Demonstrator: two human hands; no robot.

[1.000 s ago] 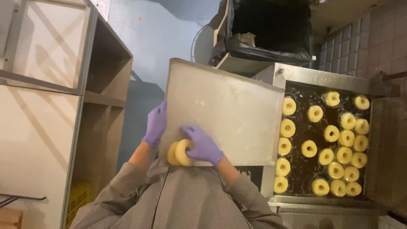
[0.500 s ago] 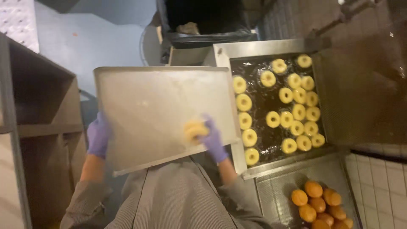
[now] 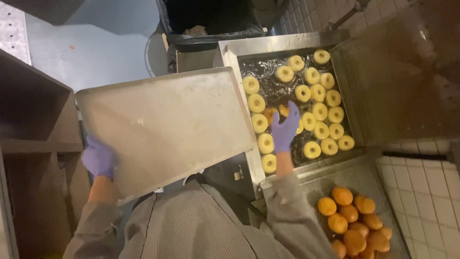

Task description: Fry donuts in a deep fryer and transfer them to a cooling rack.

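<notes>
Gripping the tray (image 3: 167, 129) edge, my left hand (image 3: 98, 158) kept it level beside the fryer (image 3: 230, 52). My right hand (image 3: 285, 129) hovered over oil, fingers (image 3: 292, 112) loosely spread; dough rings (image 3: 311, 100) floated beneath. Any hold: indeterminate.

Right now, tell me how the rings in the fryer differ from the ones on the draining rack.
The rings in the fryer are pale yellow; the ones on the draining rack are deep orange-brown. The fryer rings float spread out in dark oil, mostly in rows, with open holes; the rack ones sit heaped together, holes hard to see. Both look like the same round dough pieces.
</notes>
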